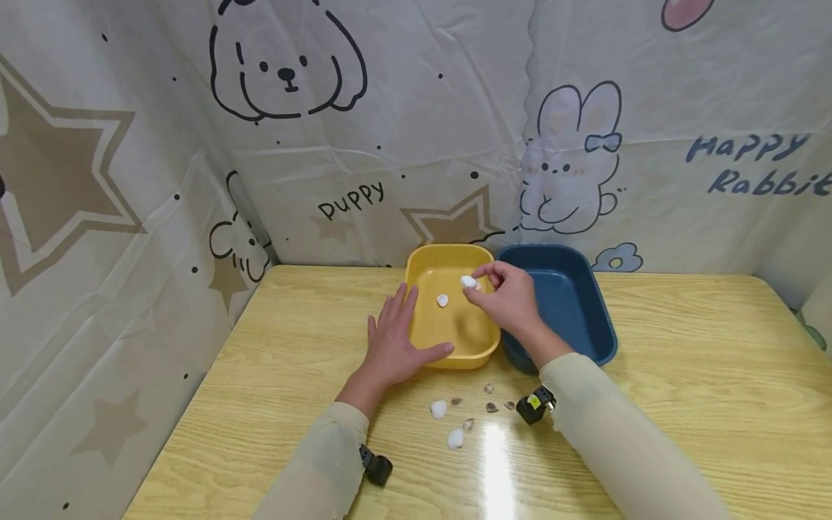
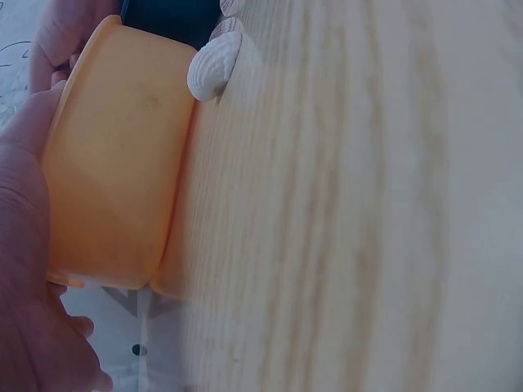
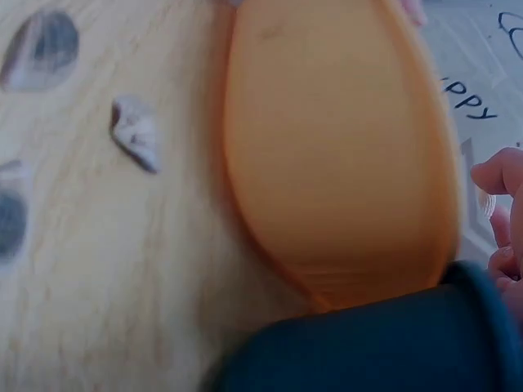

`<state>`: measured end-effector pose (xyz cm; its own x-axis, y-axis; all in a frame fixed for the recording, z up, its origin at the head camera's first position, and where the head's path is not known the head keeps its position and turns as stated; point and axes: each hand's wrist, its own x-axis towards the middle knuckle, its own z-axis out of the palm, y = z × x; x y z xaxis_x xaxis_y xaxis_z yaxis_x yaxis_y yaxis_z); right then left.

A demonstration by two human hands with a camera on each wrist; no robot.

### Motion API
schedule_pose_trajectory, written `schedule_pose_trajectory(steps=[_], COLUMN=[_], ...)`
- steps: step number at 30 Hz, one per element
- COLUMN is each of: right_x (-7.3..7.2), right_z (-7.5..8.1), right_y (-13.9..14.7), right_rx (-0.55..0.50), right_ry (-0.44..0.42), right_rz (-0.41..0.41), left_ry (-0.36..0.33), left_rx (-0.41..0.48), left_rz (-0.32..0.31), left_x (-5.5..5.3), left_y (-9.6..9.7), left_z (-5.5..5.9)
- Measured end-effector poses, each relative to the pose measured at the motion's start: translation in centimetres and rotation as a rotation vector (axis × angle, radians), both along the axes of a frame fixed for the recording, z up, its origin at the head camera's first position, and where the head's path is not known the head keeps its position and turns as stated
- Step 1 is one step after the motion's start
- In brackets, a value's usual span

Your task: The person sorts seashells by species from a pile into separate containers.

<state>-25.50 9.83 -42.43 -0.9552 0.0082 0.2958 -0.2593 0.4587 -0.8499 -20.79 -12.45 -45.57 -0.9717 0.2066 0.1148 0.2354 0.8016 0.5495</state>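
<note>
Right hand (image 1: 511, 296): nearer, thumb and finger pinching the white shell (image 1: 468, 282)!
White shell: at those fingertips, over the yellow bin (image 1: 469, 360); long axis too small to call.
Second shell (image 1: 443, 300): in the bin, left of the pinch.
Left hand (image 1: 393, 343): spread wide, touching the rim.

In front of you, a pale cloth backdrop (image 1: 448, 115) is hanging behind the wood-grain surface (image 1: 702, 375), showing a puppy drawing (image 1: 287, 75), a rabbit (image 1: 572, 180) wearing a bow (image 1: 604, 142) and a large brown star (image 1: 55, 166) at the left. You are also seeing "Puppy" (image 1: 351, 201) lettered below the puppy and "Happy Rabbit" (image 1: 757, 166) lettered right of the rabbit.
</note>
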Motion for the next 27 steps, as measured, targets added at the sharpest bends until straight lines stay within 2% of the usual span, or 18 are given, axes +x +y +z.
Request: schedule_pose_trajectory(steps=[5,10,22,27], right_x=[-0.4,-0.8,-0.8,-0.7], right_z=[-0.9,-1.3,-1.3,-1.1], right_y=[0.1,0.1,-0.1,0.0], right_rx=[0.023,0.044,0.033,0.009], right_ry=[-0.064,-0.077,-0.121,-0.11], right_rz=[-0.028,-0.028,-0.04,-0.043], left_ry=[-0.003,0.014,0.008,0.014], left_rx=[-0.007,0.007,0.013,0.008], left_rz=[-0.004,-0.004,-0.004,0.0], left_x=[0.0,-0.1,0.0,0.0], left_y=[0.1,0.1,0.0,0.0], left_z=[0.1,0.1,0.1,-0.1])
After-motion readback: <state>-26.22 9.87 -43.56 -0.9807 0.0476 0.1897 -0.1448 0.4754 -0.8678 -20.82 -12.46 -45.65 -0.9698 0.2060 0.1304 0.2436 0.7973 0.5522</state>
